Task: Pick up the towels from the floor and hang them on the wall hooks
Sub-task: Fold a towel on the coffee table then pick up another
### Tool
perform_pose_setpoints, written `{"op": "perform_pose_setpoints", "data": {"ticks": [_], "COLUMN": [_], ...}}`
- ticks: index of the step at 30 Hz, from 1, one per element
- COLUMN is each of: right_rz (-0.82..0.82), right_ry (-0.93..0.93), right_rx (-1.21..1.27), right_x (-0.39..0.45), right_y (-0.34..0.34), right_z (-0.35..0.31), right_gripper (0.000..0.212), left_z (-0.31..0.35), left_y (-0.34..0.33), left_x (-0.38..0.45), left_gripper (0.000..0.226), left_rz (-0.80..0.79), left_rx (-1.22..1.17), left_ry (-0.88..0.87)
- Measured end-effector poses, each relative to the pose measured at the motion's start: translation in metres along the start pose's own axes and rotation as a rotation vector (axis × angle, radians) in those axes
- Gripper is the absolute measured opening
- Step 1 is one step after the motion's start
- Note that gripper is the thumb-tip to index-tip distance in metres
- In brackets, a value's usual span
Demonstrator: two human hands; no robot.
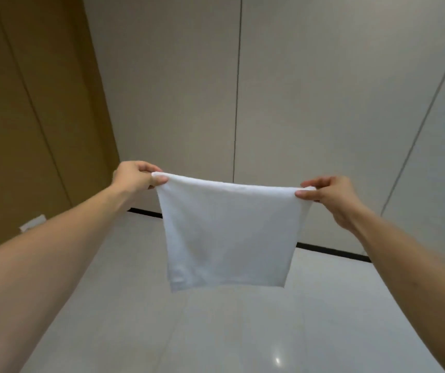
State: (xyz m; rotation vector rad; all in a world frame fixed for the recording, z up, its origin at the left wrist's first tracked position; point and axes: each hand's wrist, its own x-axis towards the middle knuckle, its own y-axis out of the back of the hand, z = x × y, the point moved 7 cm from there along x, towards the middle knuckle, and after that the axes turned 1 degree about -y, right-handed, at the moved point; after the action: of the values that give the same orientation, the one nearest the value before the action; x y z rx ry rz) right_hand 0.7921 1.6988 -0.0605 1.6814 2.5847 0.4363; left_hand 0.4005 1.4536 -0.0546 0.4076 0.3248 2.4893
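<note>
A white towel [228, 232] hangs spread out flat in the air above the glossy floor, its lower edge free. My left hand [135, 176] pinches its upper left corner between thumb and fingers. My right hand [329, 196] pinches the upper right corner the same way. Both arms reach forward at about the same height, toward the pale panelled wall. No wall hook shows in this view.
A pale wall [310, 90] with vertical seams stands ahead, with a black skirting strip [331, 250] at its foot. A brown wooden door or panel [27, 117] fills the left. A white wall socket [33, 223] sits low on it. The white tiled floor [216, 332] lies below.
</note>
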Motion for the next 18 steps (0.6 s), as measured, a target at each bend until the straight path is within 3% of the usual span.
{"op": "perform_pose_setpoints", "data": {"ticks": [8, 14, 18], "right_rz": [-0.223, -0.235, -0.28], "right_ry": [0.168, 0.359, 0.422], "right_rx": [-0.017, -0.015, 0.068], "right_x": [0.138, 0.193, 0.213], "right_y": [-0.245, -0.428, -0.543], "right_z": [-0.036, -0.087, -0.135], "right_gripper": [0.016, 0.018, 0.019], "left_z": [-0.074, -0.106, -0.139], "left_y": [0.169, 0.265, 0.335], "left_x": [0.069, 0.14, 0.201], "left_gripper": [0.009, 0.011, 0.016], "left_rz": [0.418, 0.558, 0.65], "left_rx": [0.171, 0.117, -0.031], "left_ry": [0.133, -0.002, 0.062]}}
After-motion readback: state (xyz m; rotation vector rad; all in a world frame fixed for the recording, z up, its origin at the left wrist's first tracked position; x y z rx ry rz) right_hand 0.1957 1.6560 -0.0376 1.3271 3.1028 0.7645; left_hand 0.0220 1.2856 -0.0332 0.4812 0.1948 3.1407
